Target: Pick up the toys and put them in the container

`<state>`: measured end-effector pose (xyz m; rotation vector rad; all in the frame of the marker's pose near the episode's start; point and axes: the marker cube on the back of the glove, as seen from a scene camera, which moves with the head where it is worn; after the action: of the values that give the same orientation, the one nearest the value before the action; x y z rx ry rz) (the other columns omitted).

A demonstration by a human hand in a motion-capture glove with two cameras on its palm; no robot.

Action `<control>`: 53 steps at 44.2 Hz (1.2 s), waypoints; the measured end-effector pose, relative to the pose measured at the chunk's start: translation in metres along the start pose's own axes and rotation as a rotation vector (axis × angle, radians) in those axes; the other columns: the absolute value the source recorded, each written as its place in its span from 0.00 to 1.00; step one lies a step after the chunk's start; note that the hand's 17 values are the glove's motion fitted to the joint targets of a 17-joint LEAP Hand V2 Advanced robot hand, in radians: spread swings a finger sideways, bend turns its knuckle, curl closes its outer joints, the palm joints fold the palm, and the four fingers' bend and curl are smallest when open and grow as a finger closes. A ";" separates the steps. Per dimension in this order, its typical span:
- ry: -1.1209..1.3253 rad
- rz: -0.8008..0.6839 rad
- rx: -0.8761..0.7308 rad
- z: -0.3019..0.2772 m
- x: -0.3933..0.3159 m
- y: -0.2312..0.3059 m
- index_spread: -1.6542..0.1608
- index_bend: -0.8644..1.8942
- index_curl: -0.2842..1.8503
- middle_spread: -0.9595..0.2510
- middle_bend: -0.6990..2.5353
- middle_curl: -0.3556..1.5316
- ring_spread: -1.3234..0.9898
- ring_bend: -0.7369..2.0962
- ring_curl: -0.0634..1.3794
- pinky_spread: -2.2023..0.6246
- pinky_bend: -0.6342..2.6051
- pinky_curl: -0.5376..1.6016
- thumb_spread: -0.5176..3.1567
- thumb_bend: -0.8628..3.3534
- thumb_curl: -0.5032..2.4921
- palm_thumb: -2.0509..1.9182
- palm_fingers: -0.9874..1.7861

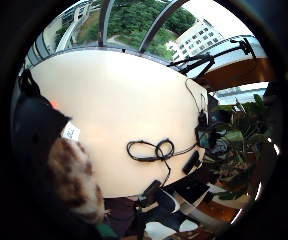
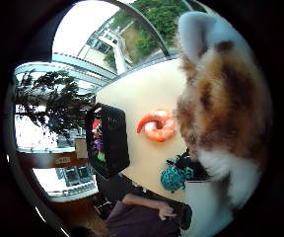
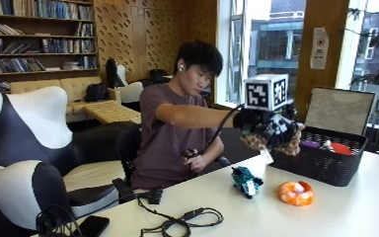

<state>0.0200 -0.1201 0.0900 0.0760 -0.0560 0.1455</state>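
Observation:
My gloved right hand grips a brown-and-white plush toy in the air, beside the near left corner of the black basket. The same plush fills much of the thumb side palm view and shows at the edge of the little finger side palm view. On the table below lie a teal toy and an orange-and-white ring-shaped toy. The basket holds purple, red and other small toys.
A black cable lies coiled on the pale table near its front edge. The person's bare left hand rests at the table edge. A brown board stands behind the basket.

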 end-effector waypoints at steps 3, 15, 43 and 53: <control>0.009 -0.051 0.039 -0.037 -0.032 0.003 0.76 0.39 0.13 0.59 0.61 0.60 0.42 0.76 0.44 0.65 0.51 0.47 0.39 0.23 0.39 0.68 0.74; 0.051 -0.341 0.121 -0.104 -0.180 0.026 0.74 0.40 0.13 0.59 0.60 0.63 0.42 0.76 0.45 0.65 0.51 0.47 0.36 0.22 0.41 0.68 0.74; 0.157 -0.621 -0.321 -0.001 -0.428 0.093 0.81 0.37 0.18 0.69 0.31 0.55 0.49 0.59 0.44 0.71 0.57 0.53 0.40 0.16 0.38 0.55 0.11; 0.177 -0.396 -0.247 -0.033 -0.342 0.074 0.83 0.34 0.19 0.84 0.23 0.41 0.57 0.41 0.25 0.78 0.53 0.46 0.43 0.19 0.33 0.50 0.18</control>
<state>-0.3269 -0.0929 0.0414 -0.1724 0.1180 -0.2512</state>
